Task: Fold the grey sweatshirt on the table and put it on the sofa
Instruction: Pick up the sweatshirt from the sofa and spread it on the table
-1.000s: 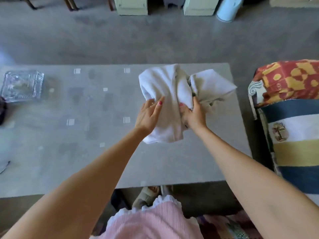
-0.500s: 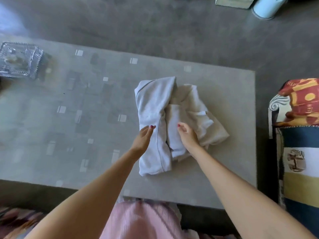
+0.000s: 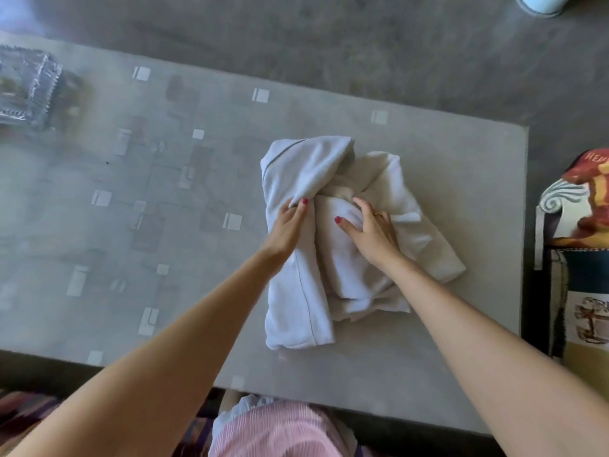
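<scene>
The pale grey sweatshirt [image 3: 306, 291] lies bunched and partly folded on the right half of the grey table [image 3: 164, 225]. My left hand [image 3: 288, 229] pinches a fold of its left side between thumb and fingers. My right hand [image 3: 370, 234] rests on the cloth's middle with fingers curled into a fold; I cannot tell whether it grips or only presses. The sofa [image 3: 580, 258], covered in striped and patterned fabric, shows at the right edge, just past the table's end.
A clear glass dish [image 3: 26, 87] stands at the table's far left corner. A pale blue bin [image 3: 540, 1] sits on the grey floor at top right. A narrow gap separates the table's right edge from the sofa. My pink garment [image 3: 280, 430] is at the near edge.
The sweatshirt has come down from the air to lie on the table. Both hands have slid further up onto the cloth, and my head has leaned in over it.
</scene>
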